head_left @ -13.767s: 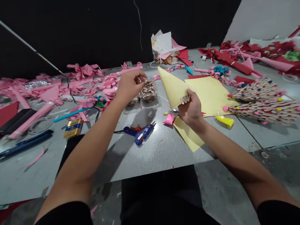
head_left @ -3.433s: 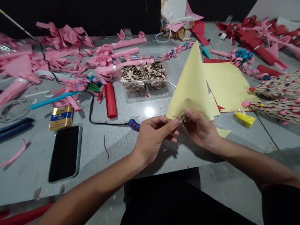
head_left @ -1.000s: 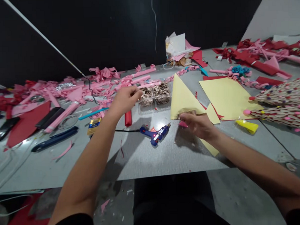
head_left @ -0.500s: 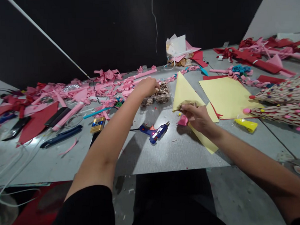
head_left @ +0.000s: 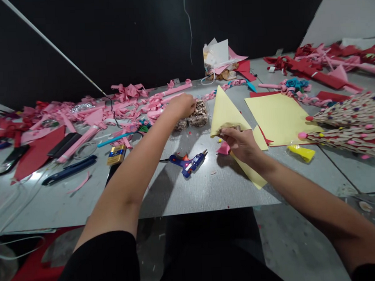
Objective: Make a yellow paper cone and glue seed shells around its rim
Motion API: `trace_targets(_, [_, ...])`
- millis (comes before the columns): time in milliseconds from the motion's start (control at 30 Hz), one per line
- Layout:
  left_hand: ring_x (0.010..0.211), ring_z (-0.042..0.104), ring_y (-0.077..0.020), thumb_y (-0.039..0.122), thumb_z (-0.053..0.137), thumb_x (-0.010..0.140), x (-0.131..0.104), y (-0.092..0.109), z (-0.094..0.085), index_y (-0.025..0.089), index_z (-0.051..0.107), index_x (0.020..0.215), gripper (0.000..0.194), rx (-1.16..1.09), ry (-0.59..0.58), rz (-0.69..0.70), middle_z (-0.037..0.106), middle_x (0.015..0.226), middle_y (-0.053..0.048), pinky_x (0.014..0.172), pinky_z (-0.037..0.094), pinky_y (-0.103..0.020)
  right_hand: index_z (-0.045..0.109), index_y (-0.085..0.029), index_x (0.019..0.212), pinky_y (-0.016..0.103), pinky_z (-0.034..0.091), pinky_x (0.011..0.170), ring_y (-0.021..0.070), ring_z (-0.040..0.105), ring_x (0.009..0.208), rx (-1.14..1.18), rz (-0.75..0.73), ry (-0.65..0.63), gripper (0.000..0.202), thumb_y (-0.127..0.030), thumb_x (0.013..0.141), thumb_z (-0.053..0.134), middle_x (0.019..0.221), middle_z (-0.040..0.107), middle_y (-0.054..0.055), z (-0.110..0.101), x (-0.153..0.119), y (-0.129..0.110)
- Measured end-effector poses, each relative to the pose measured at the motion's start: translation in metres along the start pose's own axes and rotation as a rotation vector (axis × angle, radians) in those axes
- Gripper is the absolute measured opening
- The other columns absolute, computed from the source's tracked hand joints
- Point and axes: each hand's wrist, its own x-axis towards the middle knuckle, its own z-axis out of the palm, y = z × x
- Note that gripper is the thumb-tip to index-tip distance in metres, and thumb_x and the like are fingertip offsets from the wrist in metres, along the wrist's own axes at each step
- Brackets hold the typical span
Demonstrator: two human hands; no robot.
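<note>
While L hand [head_left: 185, 105] reaches tub [head_left: 198, 120], R hand [head_left: 240, 144] holds yel. cone [head_left: 226, 111].

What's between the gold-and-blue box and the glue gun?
The left forearm crosses between the gold-and-blue box and the glue gun, with a dark cord at the gun's rear; head view.

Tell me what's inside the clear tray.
Pale and brown flakes show in the right half of the tray. The left hand covers much of the left half; what lies under it can't be seen.
</note>
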Motion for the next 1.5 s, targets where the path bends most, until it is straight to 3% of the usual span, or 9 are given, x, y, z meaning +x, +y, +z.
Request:
trace_targets(100, [0.098,0.070,-0.0270,0.017,0.067,0.092,-0.023,0.010,-0.012,0.018,0.081,0.101,0.017,-0.091,0.128,-0.036,0.082,0.106,-0.014,0.091,0.051,-0.039,0.080,-0.031,0.083,0.042,0.065,0.102,0.0192,0.073,0.089,0.007,-0.018,0.003,0.025,-0.026,0.067,0.099,0.089,0.079,-0.003,0.003,-0.001,-0.002])
trace_targets(200, [0.084,0.069,-0.0201,0.022,0.069,0.093,-0.067,0.034,-0.020,0.017,0.079,0.097,0.012,-0.534,0.370,-0.081,0.079,0.093,-0.009,0.079,0.054,-0.033,0.080,-0.031,0.084,0.043,0.065,0.102,0.0195,0.073,0.091,0.030,-0.038,-0.006,0.026,-0.026,0.068,0.099,0.090,0.080,-0.003,0.005,-0.002,-0.002])
trace_targets(300, [0.075,0.070,-0.0165,0.034,0.076,0.091,-0.118,0.064,-0.019,0.018,0.081,0.103,0.022,-0.954,0.354,-0.156,0.079,0.089,-0.006,0.071,0.057,-0.030,0.081,-0.031,0.091,0.043,0.064,0.102,0.0201,0.073,0.092,0.017,-0.043,0.001,0.027,-0.028,0.070,0.098,0.092,0.080,-0.003,0.007,-0.005,0.000])
trace_targets(433, [0.070,0.068,-0.0148,0.038,0.083,0.081,-0.156,0.082,-0.010,0.019,0.081,0.094,0.023,-1.081,0.267,-0.235,0.078,0.082,-0.005,0.066,0.055,-0.027,0.079,-0.031,0.090,0.044,0.063,0.105,0.0210,0.073,0.092,-0.014,-0.026,0.016,0.028,-0.031,0.069,0.099,0.092,0.079,-0.002,0.012,-0.012,-0.001])
trace_targets(600, [0.065,0.059,-0.0143,0.030,0.077,0.078,-0.156,0.060,0.002,0.021,0.078,0.085,0.012,-0.879,0.348,-0.274,0.070,0.073,-0.001,0.061,0.046,-0.027,0.077,-0.033,0.091,0.041,0.063,0.103,0.0198,0.072,0.094,0.002,-0.013,0.003,0.035,-0.029,0.066,0.101,0.095,0.080,-0.005,0.016,-0.019,-0.005])
trace_targets(867, [0.087,0.076,-0.0225,0.024,0.068,0.081,-0.160,0.029,0.011,0.024,0.070,0.083,0.003,-0.619,0.293,-0.337,0.083,0.095,-0.003,0.083,0.058,-0.034,0.078,-0.032,0.088,0.044,0.064,0.097,0.0201,0.070,0.087,-0.014,0.059,-0.007,0.029,-0.034,0.068,0.099,0.085,0.075,-0.004,0.013,-0.015,-0.006])
trace_targets(1167, [0.078,0.072,-0.0169,0.028,0.073,0.088,-0.165,0.043,0.011,0.024,0.083,0.099,0.016,-0.759,0.400,-0.312,0.081,0.089,-0.001,0.074,0.057,-0.030,0.071,-0.030,0.074,0.041,0.063,0.092,0.0167,0.063,0.076,-0.006,0.123,0.040,0.026,-0.032,0.062,0.094,0.077,0.068,-0.004,0.015,-0.015,-0.007])
trace_targets(1333, [0.081,0.079,-0.0193,0.036,0.082,0.086,-0.170,0.067,0.013,0.021,0.083,0.095,0.017,-1.112,0.294,-0.394,0.082,0.087,-0.004,0.071,0.066,-0.029,0.075,-0.030,0.072,0.043,0.066,0.094,0.0176,0.067,0.077,0.020,0.130,0.036,0.021,-0.032,0.066,0.095,0.076,0.070,-0.004,0.013,-0.014,-0.006])
trace_targets(1500, [0.075,0.075,-0.0149,0.035,0.088,0.086,-0.182,0.102,0.011,0.021,0.086,0.094,0.016,-1.276,0.204,-0.316,0.083,0.092,-0.004,0.061,0.063,-0.023,0.082,-0.029,0.070,0.049,0.067,0.104,0.0228,0.076,0.087,0.006,0.167,0.053,0.021,-0.037,0.067,0.100,0.082,0.080,0.000,0.007,-0.015,-0.001])
